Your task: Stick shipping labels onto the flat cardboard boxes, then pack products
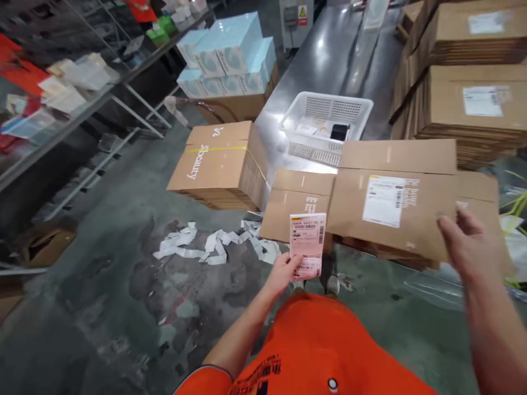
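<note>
My left hand is closed on a sheet of printed shipping labels, held upright in front of my body. At the right, my right hand has its thumb on the right edge of a flattened cardboard box, with fingers curled beside that edge. A white shipping label is stuck on this box, near its white printed lettering. Beneath it and to its left lies another flattened cardboard box, partly covered by the label sheet.
A white plastic basket with small items stands on the metal table. Strapped flat boxes sit at its left. Labelled cardboard stacks rise at the right. Blue-white cartons stand behind. Backing-paper strips litter the floor.
</note>
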Demonstrator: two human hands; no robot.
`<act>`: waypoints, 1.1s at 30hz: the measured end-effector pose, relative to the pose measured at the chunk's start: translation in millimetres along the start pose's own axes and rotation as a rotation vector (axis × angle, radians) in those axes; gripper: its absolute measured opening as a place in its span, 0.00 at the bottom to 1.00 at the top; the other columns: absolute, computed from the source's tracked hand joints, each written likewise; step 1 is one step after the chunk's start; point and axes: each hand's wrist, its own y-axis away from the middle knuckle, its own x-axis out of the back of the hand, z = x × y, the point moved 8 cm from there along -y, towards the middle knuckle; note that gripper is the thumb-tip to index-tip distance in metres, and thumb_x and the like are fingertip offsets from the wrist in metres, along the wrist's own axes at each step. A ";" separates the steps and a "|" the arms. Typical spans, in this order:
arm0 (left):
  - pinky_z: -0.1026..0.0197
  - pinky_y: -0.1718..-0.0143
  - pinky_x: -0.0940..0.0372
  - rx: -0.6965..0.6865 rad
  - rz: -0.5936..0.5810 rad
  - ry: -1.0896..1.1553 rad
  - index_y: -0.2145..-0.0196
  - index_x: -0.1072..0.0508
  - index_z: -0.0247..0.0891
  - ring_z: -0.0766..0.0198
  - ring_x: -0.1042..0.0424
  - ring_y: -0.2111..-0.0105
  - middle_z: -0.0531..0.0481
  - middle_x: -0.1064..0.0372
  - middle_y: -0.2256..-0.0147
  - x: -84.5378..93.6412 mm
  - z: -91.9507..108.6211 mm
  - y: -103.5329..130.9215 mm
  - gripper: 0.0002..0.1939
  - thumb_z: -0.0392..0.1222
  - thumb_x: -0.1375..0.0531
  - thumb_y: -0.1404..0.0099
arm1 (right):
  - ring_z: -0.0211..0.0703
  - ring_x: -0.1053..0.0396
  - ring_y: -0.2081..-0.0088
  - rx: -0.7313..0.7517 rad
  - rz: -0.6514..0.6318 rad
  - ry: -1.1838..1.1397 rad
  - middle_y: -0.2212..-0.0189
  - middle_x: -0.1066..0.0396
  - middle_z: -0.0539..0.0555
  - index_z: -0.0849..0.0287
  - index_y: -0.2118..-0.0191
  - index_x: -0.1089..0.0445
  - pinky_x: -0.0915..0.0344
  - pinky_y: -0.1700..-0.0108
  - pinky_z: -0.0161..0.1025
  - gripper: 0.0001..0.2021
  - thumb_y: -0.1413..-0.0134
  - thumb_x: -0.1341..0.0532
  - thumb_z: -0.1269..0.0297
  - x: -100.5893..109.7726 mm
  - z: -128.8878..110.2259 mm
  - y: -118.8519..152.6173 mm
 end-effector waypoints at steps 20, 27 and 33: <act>0.64 0.70 0.37 -0.113 0.090 -0.123 0.69 0.25 0.34 0.65 0.32 0.74 0.52 0.28 0.74 6.0 28.5 -10.4 0.17 0.50 0.32 0.51 | 0.34 0.43 0.73 0.693 -0.876 -0.182 0.76 0.38 0.48 0.60 0.72 0.37 0.50 0.71 0.32 0.13 0.40 0.42 0.57 -195.9 -175.7 169.0; 0.63 0.71 0.38 0.076 0.043 -0.084 0.69 0.23 0.31 0.64 0.32 0.75 0.48 0.26 0.74 51.4 -41.7 -39.3 0.22 0.51 0.30 0.59 | 0.40 0.37 0.67 0.721 -0.685 0.052 0.72 0.32 0.53 0.59 0.72 0.33 0.41 0.64 0.36 0.15 0.36 0.47 0.58 -258.3 -179.9 119.6; 0.62 0.72 0.39 0.259 0.055 -0.029 0.68 0.22 0.28 0.61 0.30 0.75 0.44 0.25 0.72 111.1 -110.3 -12.8 0.26 0.51 0.29 0.61 | 0.61 0.37 0.52 0.704 -0.471 0.360 0.54 0.31 0.67 0.61 0.49 0.32 0.43 0.50 0.56 0.21 0.43 0.41 0.54 -295.8 -195.3 53.2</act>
